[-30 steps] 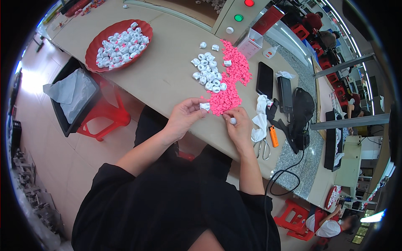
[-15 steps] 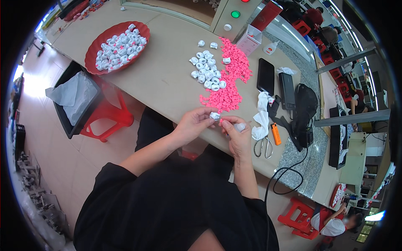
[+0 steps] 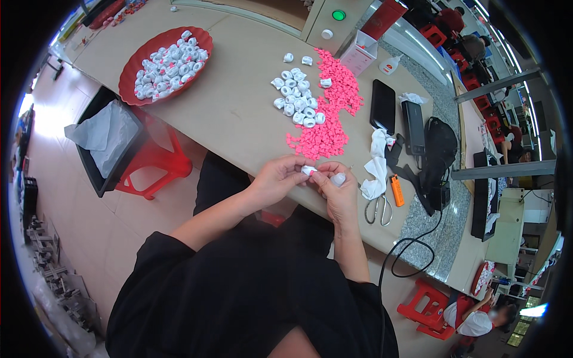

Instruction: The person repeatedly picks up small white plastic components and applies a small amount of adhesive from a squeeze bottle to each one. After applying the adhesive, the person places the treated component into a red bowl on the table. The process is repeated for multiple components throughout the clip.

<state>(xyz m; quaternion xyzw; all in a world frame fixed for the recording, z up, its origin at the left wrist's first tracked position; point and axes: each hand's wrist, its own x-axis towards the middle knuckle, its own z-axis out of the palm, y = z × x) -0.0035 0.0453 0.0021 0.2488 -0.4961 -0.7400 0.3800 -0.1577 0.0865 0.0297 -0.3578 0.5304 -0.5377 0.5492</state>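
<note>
Above the table's near edge, my left hand [image 3: 273, 181] pinches a small rounded white piece [image 3: 307, 170] between thumb and fingers. My right hand [image 3: 341, 203] is closed against it, thumb and fingertips pressing a tiny pink piece [image 3: 313, 173] on its side. A small translucent bottle [image 3: 338, 179] is also tucked in the right hand's curled fingers; how it is held is partly hidden. Just beyond the hands lies a heap of pink pieces [image 3: 322, 142]. Beside that heap sits a cluster of similar white pieces [image 3: 289, 91], with dark round openings in some.
A red scalloped bowl [image 3: 126, 80] of white pieces stands far left, near a black bin [image 3: 89, 170] on a red stool. To the right lie a phone [image 3: 382, 106], a power bank [image 3: 412, 128], scissors [image 3: 386, 216], an orange lighter [image 3: 397, 192], crumpled tissue [image 3: 374, 173] and a black bag [image 3: 439, 149].
The pink piece, held at the white piece's edge before, is now pressed against it. My hands have come closer together, and the white piece has turned slightly.
</note>
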